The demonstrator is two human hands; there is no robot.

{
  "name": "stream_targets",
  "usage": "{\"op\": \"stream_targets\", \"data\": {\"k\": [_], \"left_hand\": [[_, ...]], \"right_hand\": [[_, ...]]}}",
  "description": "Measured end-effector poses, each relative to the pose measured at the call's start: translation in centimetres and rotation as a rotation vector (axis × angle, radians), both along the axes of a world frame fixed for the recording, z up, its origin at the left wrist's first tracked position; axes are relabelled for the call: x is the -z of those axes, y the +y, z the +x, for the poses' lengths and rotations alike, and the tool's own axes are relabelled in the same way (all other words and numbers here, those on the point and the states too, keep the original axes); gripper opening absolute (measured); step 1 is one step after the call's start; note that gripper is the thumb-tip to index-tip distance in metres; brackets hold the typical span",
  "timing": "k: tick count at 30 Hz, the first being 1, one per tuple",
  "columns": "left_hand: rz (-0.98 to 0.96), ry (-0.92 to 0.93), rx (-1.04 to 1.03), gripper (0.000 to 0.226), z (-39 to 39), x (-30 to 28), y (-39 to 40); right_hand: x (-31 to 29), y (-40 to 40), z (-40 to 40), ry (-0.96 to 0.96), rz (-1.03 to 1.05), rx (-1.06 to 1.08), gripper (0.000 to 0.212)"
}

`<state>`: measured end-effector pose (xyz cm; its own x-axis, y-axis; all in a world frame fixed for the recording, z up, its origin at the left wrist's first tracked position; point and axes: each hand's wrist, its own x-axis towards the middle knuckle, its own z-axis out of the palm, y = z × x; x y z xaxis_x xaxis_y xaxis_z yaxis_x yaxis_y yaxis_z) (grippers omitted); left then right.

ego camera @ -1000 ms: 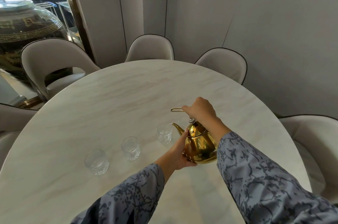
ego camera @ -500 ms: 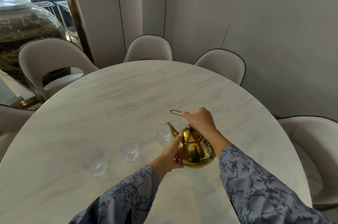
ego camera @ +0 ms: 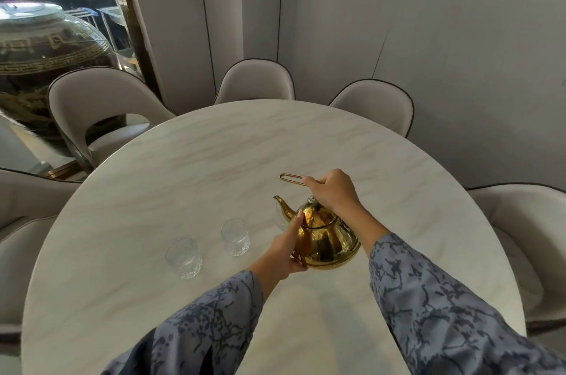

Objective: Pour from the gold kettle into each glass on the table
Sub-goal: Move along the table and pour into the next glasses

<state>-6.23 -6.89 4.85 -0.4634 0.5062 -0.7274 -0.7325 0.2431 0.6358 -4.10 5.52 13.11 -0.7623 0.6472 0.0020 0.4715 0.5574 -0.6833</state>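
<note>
The gold kettle (ego camera: 329,240) hangs just over the round marble table (ego camera: 183,166), spout pointing left and slightly up. My right hand (ego camera: 332,191) grips its thin wire handle from above. My left hand (ego camera: 286,249) presses flat against the kettle's left side and base. Two clear glasses stand left of the kettle: one (ego camera: 235,236) nearer, one (ego camera: 184,257) further left. A third glass (ego camera: 280,218) is mostly hidden behind the spout and my left hand.
Padded beige chairs ring the table: one at the far left (ego camera: 101,108), two at the back (ego camera: 255,80) (ego camera: 375,105), one at the right (ego camera: 526,240). A large dark patterned jar (ego camera: 39,62) stands behind the left chair.
The kettle has tipped back from its forward tilt, its spout rising away from the glass beside it. Both hands stay on it.
</note>
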Motion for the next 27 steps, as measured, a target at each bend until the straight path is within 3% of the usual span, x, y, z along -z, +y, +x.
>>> {"op": "stream_targets", "data": {"k": [14,27], "left_hand": [[0.043,-0.137,-0.013,0.085,0.5,-0.1,-6.4],[0.096,-0.283,-0.042,0.105,-0.5,0.3,-7.0]], "right_hand": [[-0.5,-6.7,-2.4,-0.130,0.054,-0.115,0.051],[-2.0,-8.9,-5.0,-0.232,0.141,-0.147,0.041]]}}
